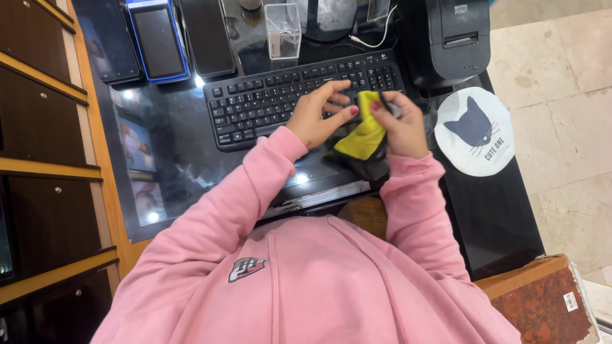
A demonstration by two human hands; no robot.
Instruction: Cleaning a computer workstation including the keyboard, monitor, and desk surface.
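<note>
- A bright yellow soft cloth (364, 130) is held above the right end of the black computer keyboard (280, 95), bunched between both hands and hanging down toward the desk edge.
- A small dark item (384, 102) is seen at the top of the cloth, pinched against it; what it is cannot be told, since most of it is covered.
- The right hand (398, 124) is closed around the cloth's upper part, its grip pressed together on cloth and dark item.
- The left hand (319, 114) is curled beside it, thumb and fingertips touching the cloth's left edge in a light pinch.
- Judged from this: wiping appears under way, with cloth already in contact; how much has been cleaned cannot be told.
- Farther out on the glossy black desk (172, 146): a clear plastic box (282, 28), a blue-edged handheld terminal (156, 39), a dark receipt printer (456, 38), and a round white mouse pad with a cat head drawing (475, 130).
</note>
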